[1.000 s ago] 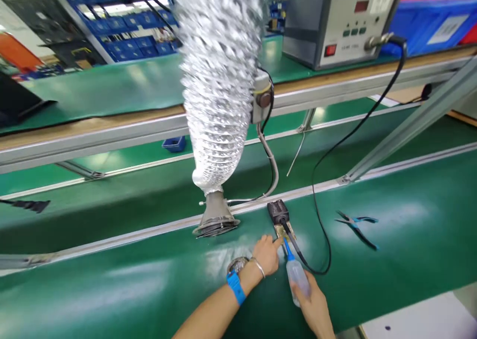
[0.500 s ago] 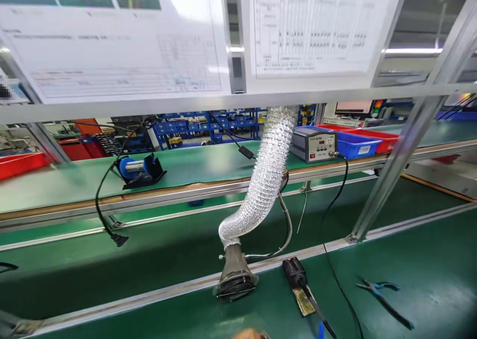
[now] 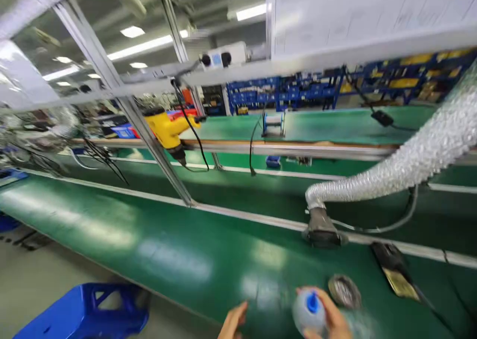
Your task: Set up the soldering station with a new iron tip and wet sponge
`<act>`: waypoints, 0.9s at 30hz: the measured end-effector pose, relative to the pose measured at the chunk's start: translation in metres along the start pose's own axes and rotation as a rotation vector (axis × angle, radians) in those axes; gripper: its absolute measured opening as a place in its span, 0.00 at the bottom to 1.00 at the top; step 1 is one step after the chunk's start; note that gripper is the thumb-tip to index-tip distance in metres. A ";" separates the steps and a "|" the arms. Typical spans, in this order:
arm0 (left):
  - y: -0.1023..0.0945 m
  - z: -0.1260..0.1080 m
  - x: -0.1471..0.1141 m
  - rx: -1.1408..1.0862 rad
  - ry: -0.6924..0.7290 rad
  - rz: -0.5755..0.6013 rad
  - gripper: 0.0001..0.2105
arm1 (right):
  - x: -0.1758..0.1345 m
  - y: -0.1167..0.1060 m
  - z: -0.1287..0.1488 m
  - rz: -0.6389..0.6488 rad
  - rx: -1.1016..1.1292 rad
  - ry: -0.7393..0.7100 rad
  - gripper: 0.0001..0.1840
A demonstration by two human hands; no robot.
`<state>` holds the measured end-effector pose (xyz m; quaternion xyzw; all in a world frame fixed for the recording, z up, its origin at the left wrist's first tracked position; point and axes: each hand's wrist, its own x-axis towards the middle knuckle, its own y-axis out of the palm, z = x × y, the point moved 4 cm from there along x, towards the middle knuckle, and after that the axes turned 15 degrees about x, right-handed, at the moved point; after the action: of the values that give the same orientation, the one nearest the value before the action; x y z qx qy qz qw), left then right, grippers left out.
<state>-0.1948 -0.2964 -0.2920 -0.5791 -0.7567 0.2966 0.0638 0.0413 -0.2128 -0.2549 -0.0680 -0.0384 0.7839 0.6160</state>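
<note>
At the bottom of the head view, my right hand (image 3: 333,319) is wrapped round a translucent white plastic bottle (image 3: 307,315) with a blue nozzle cap (image 3: 312,302). My left hand (image 3: 233,323) is to the left of the bottle, its fingers stretched out and nothing in them. A round, shiny shallow dish (image 3: 345,292) lies on the green bench just beyond my right hand. Further right is a black soldering iron stand (image 3: 387,254) with a yellowish sponge (image 3: 401,283) in its base.
A fume extraction nozzle (image 3: 323,228) on a silver duct (image 3: 395,175) hangs over the bench (image 3: 179,259). A yellow heat gun (image 3: 167,127) hangs by a metal post (image 3: 156,155). A solder reel (image 3: 274,124) stands on the upper shelf. A blue stool (image 3: 78,311) is at lower left.
The view has swung left, so the duct and soldering stand now sit further right. Both my hands and the bottle have come into fuller view. The pliers have left the picture.
</note>
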 end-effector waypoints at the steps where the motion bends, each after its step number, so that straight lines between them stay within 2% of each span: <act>1: -0.001 0.007 -0.013 -0.041 0.017 0.027 0.48 | -0.008 0.030 0.005 0.161 0.042 -0.004 0.30; 2: 0.001 0.012 -0.023 -0.102 0.045 0.049 0.54 | -0.015 0.056 0.008 0.268 0.074 -0.006 0.30; 4: 0.010 0.017 -0.033 -0.238 0.078 0.051 0.59 | -0.024 0.100 0.011 0.377 0.132 -0.012 0.29; 7: 0.017 0.026 -0.031 -0.278 0.031 -0.053 0.47 | -0.028 0.137 0.004 0.409 0.156 -0.097 0.29; 9: 0.016 0.035 -0.022 -0.244 -0.013 -0.093 0.37 | -0.031 0.142 -0.010 0.465 0.067 -0.147 0.35; 11: 0.013 0.044 -0.010 -0.207 -0.068 -0.064 0.33 | -0.033 0.124 -0.032 0.432 -0.079 -0.100 0.41; 12: 0.011 0.048 -0.003 -0.191 -0.095 -0.047 0.32 | -0.032 0.104 -0.044 0.337 -0.154 -0.053 0.41; 13: 0.008 0.050 0.004 -0.175 -0.116 -0.038 0.32 | -0.030 0.078 -0.055 0.185 -0.225 -0.002 0.40; 15: 0.004 0.052 0.018 -0.157 -0.127 -0.053 0.33 | -0.026 0.014 -0.074 -0.210 -0.355 0.064 0.34; 16: 0.003 0.050 0.025 -0.159 -0.124 -0.072 0.34 | -0.022 -0.018 -0.082 -0.370 -0.427 0.082 0.35; 18: 0.002 0.043 0.034 -0.169 -0.117 -0.132 0.34 | -0.011 -0.070 -0.095 -0.532 -0.574 0.092 0.44; 20: 0.001 0.034 0.037 -0.197 -0.124 -0.220 0.34 | 0.007 -0.103 -0.106 -0.535 -0.686 0.114 0.53; 22: -0.001 0.024 0.034 -0.229 -0.145 -0.291 0.34 | 0.022 -0.116 -0.115 -0.472 -0.759 0.183 0.56; 25: -0.008 0.009 0.026 -0.272 -0.191 -0.366 0.36 | 0.036 -0.118 -0.111 -0.394 -0.891 0.209 0.55; 27: -0.019 0.006 0.021 -0.314 -0.236 -0.432 0.38 | 0.044 -0.113 -0.098 -0.384 -0.944 0.073 0.56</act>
<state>-0.2201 -0.2819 -0.2919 -0.3688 -0.9013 0.2209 -0.0533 0.1548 -0.1457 -0.3379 -0.3580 -0.3785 0.5509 0.6520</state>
